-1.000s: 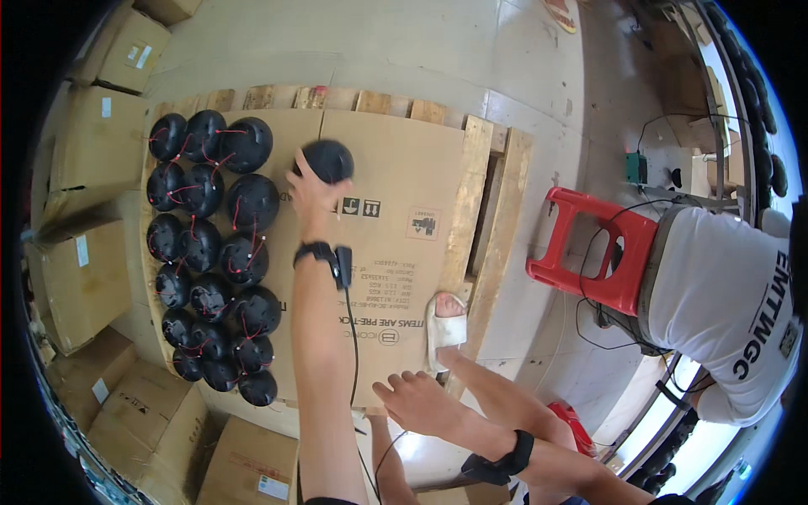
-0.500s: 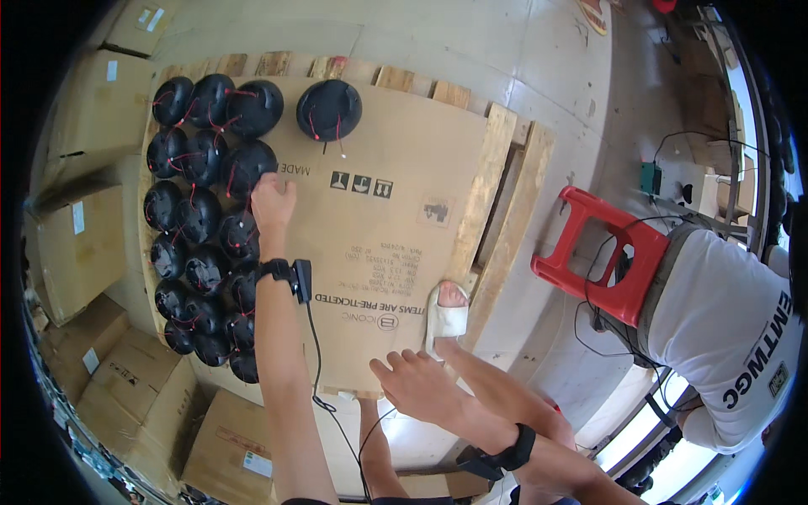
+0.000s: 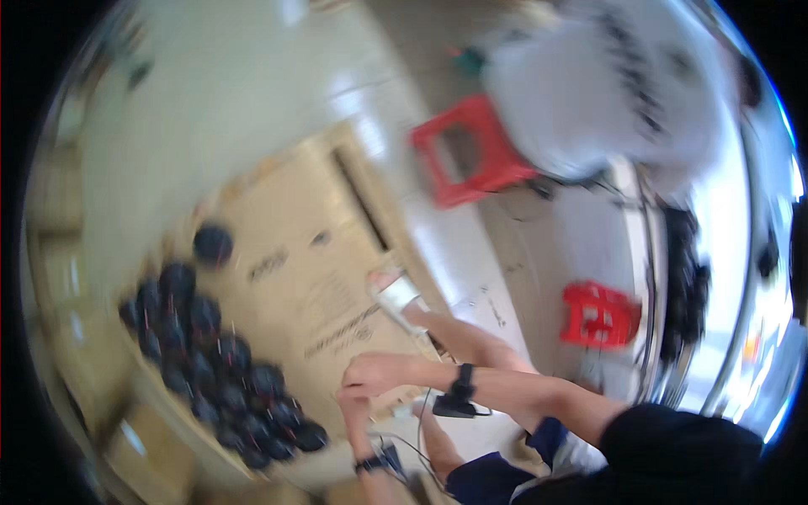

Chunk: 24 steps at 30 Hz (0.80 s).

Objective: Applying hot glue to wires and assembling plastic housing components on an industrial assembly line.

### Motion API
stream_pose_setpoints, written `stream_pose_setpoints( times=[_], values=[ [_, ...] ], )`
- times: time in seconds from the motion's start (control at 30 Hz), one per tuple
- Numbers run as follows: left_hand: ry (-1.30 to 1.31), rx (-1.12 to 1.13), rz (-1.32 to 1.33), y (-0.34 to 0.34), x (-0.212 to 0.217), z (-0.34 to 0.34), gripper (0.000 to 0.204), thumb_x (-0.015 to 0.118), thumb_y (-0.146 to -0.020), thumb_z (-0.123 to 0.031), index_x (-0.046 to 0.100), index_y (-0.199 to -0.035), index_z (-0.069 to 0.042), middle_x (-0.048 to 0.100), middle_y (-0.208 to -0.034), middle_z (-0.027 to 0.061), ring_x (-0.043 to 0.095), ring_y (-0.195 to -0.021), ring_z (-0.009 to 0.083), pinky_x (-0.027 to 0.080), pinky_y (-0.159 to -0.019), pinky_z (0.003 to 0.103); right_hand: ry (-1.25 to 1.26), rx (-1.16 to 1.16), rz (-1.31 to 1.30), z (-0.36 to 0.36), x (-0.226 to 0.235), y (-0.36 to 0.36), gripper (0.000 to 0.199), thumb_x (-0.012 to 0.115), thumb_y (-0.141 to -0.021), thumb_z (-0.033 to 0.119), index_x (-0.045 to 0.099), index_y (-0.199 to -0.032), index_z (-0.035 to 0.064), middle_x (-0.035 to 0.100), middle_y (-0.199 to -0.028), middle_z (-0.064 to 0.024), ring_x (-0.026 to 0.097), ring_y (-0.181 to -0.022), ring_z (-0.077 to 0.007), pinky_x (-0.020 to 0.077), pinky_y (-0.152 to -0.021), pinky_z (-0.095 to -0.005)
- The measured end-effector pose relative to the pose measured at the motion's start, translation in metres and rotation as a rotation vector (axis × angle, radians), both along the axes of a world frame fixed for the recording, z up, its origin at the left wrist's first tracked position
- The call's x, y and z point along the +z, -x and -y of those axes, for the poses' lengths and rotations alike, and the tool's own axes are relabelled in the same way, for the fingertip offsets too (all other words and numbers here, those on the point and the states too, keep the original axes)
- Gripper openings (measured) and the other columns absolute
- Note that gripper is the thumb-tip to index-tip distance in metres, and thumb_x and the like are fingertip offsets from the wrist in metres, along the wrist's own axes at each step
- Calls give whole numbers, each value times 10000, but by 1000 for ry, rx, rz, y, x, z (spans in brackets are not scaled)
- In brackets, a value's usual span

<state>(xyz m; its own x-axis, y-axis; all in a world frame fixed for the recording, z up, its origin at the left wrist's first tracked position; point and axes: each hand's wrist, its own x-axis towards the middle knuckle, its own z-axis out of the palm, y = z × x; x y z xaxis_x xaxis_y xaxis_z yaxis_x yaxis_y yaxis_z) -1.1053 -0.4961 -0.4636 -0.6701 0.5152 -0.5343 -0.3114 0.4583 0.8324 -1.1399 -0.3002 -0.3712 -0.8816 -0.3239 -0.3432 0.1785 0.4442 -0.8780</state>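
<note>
My right hand (image 3: 380, 373) and my left hand (image 3: 355, 406) meet over the near part of a flat cardboard sheet (image 3: 286, 210). The right one overlaps the left, and motion blur smears the fingers of both. I make out nothing held in either. Left of them, packed rows of black round domed things (image 3: 231, 352) cover the sheet's left side; thin red cords on them are barely visible now. A single black domed thing (image 3: 213, 244) sits apart from the rows, farther off. Black straps with small devices and cables circle both my wrists.
Under the sheet is a wooden pallet (image 3: 387, 198); my white-slippered foot (image 3: 397, 293) rests at its right side. Cardboard boxes (image 3: 63, 278) line the left. On the right, a person in a white shirt (image 3: 606, 93) is by a red stool (image 3: 459, 156); another red stool (image 3: 599, 316) stands nearer.
My view has swung to the right. My left hand has left the black domed thing it was touching in the rows and now meets my right hand.
</note>
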Motion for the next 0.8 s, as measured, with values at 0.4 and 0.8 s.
stream_pose_setpoints(
  times=[0.4, 0.8],
  values=[
    [43, -1194, 125, -88, 181, 58, 284, 664, -931, -167, 634, -1111, 50, 664, -788, 114, 655, -734, 245, 530, -660, 363, 357, -982, -525, 66, 330, -314, 221, 509, -925, 115, 615, -1085, 5, 654, -730, -74, 639, -582, -154, 523, -502, -305],
    [-42, -1415, -189, -365, 380, -110, 160, 613, -959, -68, 629, -1064, 52, 691, -795, 85, 670, -718, 141, 541, -648, 255, -472, -2111, -24, 110, 385, -971, 213, 605, -804, 166, 725, -971, 110, 713, -904, -153, 697, -834, -291, 559, -770, -385]
  ],
)
